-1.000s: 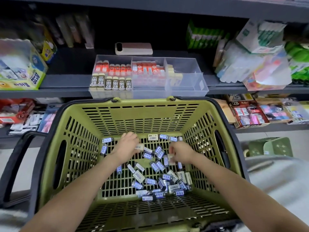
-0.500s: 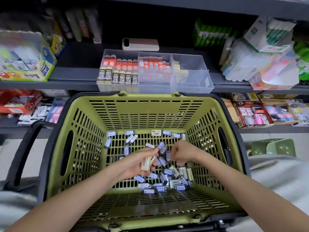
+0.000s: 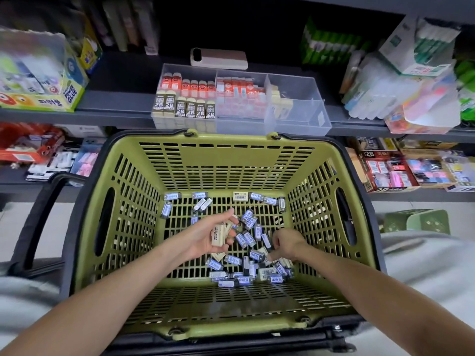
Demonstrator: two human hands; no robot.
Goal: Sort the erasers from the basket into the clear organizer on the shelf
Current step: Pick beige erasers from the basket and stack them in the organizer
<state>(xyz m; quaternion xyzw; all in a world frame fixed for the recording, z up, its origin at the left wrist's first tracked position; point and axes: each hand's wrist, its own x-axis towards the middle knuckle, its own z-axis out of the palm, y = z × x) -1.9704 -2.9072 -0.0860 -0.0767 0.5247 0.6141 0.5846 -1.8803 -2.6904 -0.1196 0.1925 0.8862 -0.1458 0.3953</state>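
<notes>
A green basket (image 3: 226, 163) sits in front of me with several blue-sleeved and cream erasers (image 3: 246, 263) scattered on its floor. My left hand (image 3: 205, 237) is turned palm up inside the basket and holds a few cream erasers (image 3: 218, 235). My right hand (image 3: 285, 246) reaches down into the eraser pile with curled fingers pinching at an eraser there. On the shelf beyond stands the clear organizer (image 3: 303, 98), with rows of 2B and red erasers at its left and middle and a few cream ones in the right section.
A phone (image 3: 219, 58) lies on the shelf behind the organizer. A glue box (image 3: 38, 73) stands at the left, wrapped stationery packs (image 3: 401, 80) at the right. A lower shelf holds boxed erasers (image 3: 385, 168). The basket's black handle (image 3: 36, 222) hangs at the left.
My left hand has lifted from the pile and turned palm up with cream erasers in it. My right hand has moved lower and to the right in the pile.
</notes>
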